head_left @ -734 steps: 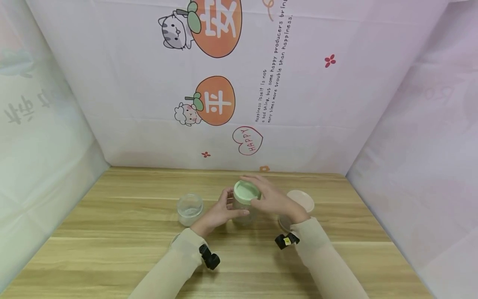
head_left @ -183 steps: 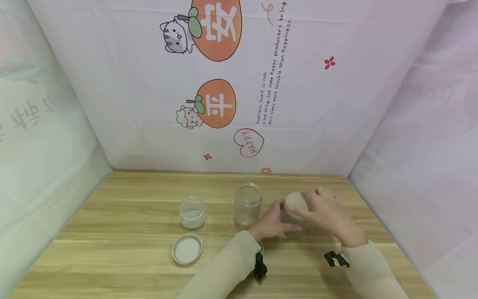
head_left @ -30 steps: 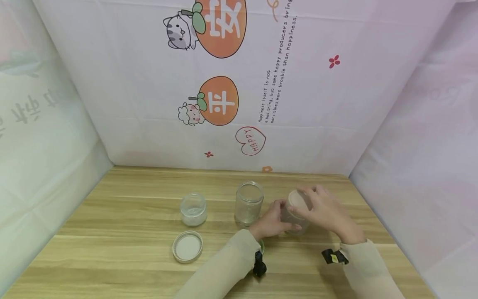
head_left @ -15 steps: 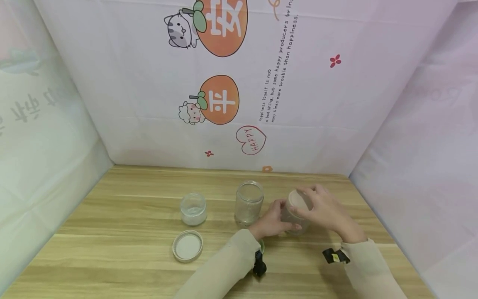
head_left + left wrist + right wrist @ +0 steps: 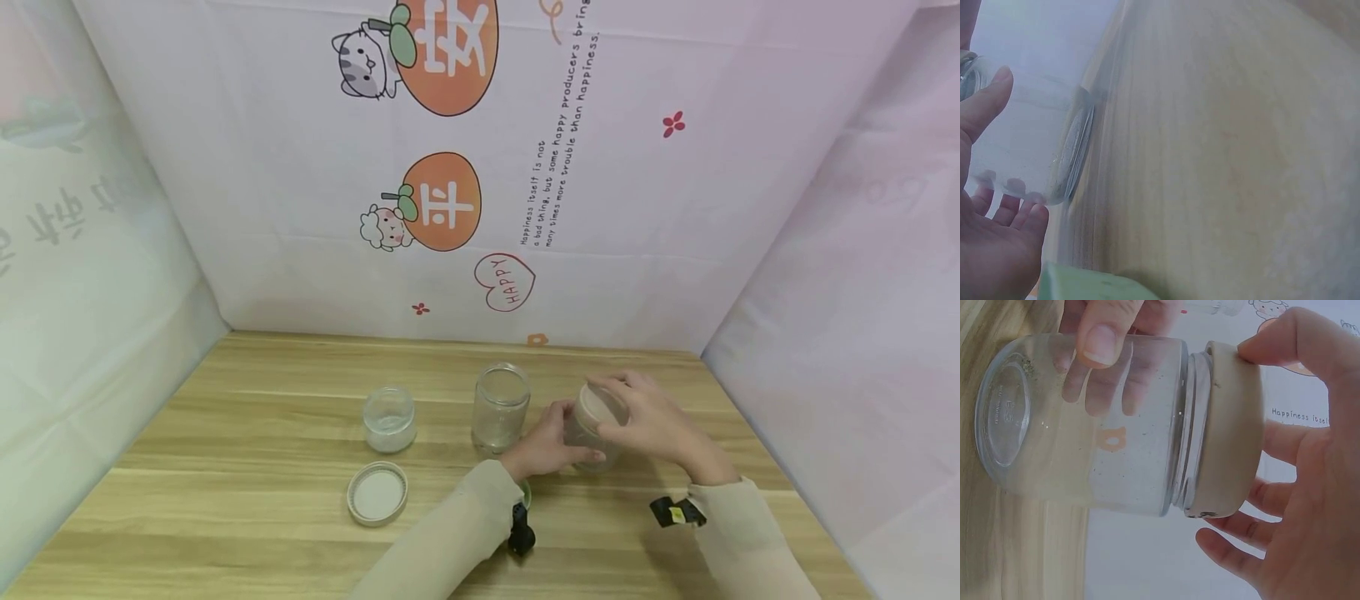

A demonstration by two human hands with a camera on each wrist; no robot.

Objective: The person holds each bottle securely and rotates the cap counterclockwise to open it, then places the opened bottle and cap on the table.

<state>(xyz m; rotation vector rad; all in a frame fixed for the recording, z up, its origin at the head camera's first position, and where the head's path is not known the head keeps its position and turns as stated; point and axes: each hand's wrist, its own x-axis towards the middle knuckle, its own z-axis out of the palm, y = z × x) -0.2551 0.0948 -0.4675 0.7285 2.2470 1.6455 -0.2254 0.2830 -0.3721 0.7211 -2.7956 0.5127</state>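
My left hand holds the clear glass jar around its body, thumb on the near side, fingers on the other. My right hand grips the beige lid by its rim between thumb and fingers. The lid sits on the mouth of the jar, and a band of glass thread shows below its edge in the right wrist view. The jar stands upright on the table at the right. In the left wrist view, part of a green lid shows below my left hand.
A tall lidless glass jar stands just left of my left hand. Further left are a short lidless jar and an upturned pale lid on the wooden table. White printed cloth walls the back and sides.
Both hands have moved right from the middle jar, whose green lid is off and lies under the left forearm. Lately the right fingers have shifted slightly on the beige lid; the left hand stays.
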